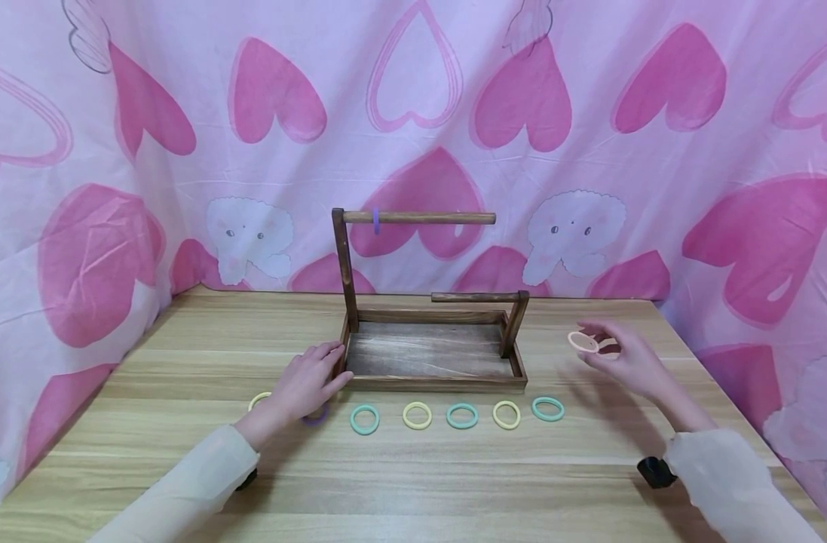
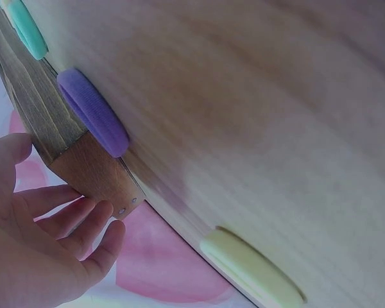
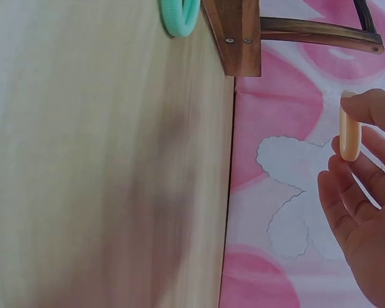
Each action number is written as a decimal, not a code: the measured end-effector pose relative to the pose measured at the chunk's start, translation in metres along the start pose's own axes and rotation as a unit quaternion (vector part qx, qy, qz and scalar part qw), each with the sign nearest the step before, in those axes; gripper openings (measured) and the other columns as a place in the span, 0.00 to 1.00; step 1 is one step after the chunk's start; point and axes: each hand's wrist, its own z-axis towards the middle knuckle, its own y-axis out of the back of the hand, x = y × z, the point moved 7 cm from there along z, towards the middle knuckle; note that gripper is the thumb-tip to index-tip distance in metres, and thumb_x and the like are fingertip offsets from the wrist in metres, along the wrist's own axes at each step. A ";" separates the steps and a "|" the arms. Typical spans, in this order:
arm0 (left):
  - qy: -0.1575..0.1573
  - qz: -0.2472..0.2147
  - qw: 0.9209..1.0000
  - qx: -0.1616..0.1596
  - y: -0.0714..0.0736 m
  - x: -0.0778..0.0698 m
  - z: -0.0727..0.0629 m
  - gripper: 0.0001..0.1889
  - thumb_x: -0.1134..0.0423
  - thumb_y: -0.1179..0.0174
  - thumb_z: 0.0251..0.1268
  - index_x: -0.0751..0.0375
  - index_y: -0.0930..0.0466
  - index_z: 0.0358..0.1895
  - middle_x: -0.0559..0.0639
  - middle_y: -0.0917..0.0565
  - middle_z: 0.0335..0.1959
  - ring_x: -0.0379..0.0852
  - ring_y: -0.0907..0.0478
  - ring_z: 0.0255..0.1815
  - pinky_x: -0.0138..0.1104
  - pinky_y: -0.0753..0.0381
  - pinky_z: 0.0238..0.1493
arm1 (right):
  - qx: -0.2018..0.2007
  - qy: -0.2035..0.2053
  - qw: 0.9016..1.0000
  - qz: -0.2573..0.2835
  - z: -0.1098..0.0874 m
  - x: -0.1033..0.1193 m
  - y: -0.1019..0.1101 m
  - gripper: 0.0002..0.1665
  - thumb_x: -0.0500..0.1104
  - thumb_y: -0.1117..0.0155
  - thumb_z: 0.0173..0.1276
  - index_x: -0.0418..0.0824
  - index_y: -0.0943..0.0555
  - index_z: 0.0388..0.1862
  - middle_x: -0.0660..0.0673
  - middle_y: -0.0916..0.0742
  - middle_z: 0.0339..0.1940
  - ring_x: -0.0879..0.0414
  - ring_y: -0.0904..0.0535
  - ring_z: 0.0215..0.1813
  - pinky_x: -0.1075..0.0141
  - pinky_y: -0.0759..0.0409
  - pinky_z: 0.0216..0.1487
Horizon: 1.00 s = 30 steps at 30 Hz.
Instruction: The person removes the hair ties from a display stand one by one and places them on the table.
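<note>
My right hand (image 1: 620, 356) pinches a peach hair tie (image 3: 350, 131) between thumb and fingers, raised above the table to the right of a wooden rack (image 1: 440, 383). My left hand (image 1: 304, 381) rests at the left end of the rack's tray, with relaxed fingers by the end wall and the thumb near the front wall. A purple hair tie (image 1: 376, 220) hangs on the rack's upper bar (image 1: 440, 218). The lower bar (image 1: 474, 298) carries nothing. Another purple hair tie (image 2: 93, 112) lies beneath my left hand, partly hidden in the head view.
Along the rack's front, a row of hair ties lies on the table (image 1: 413, 490): green (image 1: 364, 420), yellow (image 1: 417, 415), green (image 1: 462, 416), yellow (image 1: 506, 415) and green (image 1: 548, 409). One more yellow hair tie (image 1: 258, 399) is left of them. A pink heart-patterned curtain (image 1: 413, 75) hangs behind.
</note>
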 end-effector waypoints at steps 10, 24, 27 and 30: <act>0.002 0.002 1.000 0.003 0.000 0.000 0.000 0.27 0.52 0.45 0.59 0.71 0.29 0.54 0.61 0.29 0.54 0.58 0.34 0.54 0.50 0.32 0.45 | 0.022 0.014 1.000 -0.004 -0.017 -0.001 0.000 0.29 0.26 0.34 0.48 0.29 0.29 0.52 0.37 0.21 0.41 0.63 0.28 0.39 0.72 0.26 0.35; 0.004 0.005 1.000 0.005 0.000 0.000 0.000 0.27 0.52 0.45 0.59 0.71 0.30 0.54 0.61 0.29 0.54 0.57 0.34 0.54 0.50 0.31 0.44 | 0.080 -0.023 0.997 0.005 -0.039 -0.008 -0.013 0.29 0.28 0.34 0.49 0.31 0.29 0.53 0.39 0.21 0.41 0.56 0.26 0.37 0.68 0.25 0.34; 0.003 0.005 1.000 0.004 0.000 0.000 0.000 0.27 0.52 0.45 0.59 0.72 0.29 0.54 0.61 0.29 0.53 0.58 0.33 0.53 0.50 0.31 0.44 | 0.094 -0.023 0.995 0.007 -0.043 -0.008 -0.018 0.29 0.27 0.34 0.48 0.31 0.29 0.52 0.40 0.21 0.40 0.56 0.26 0.37 0.66 0.25 0.34; 0.003 0.005 1.000 0.003 0.000 -0.001 0.000 0.27 0.52 0.44 0.59 0.72 0.29 0.53 0.61 0.29 0.53 0.58 0.32 0.53 0.50 0.31 0.43 | 0.106 -0.019 0.994 0.011 -0.046 -0.007 -0.022 0.30 0.27 0.34 0.47 0.30 0.29 0.52 0.40 0.21 0.41 0.56 0.26 0.36 0.67 0.26 0.34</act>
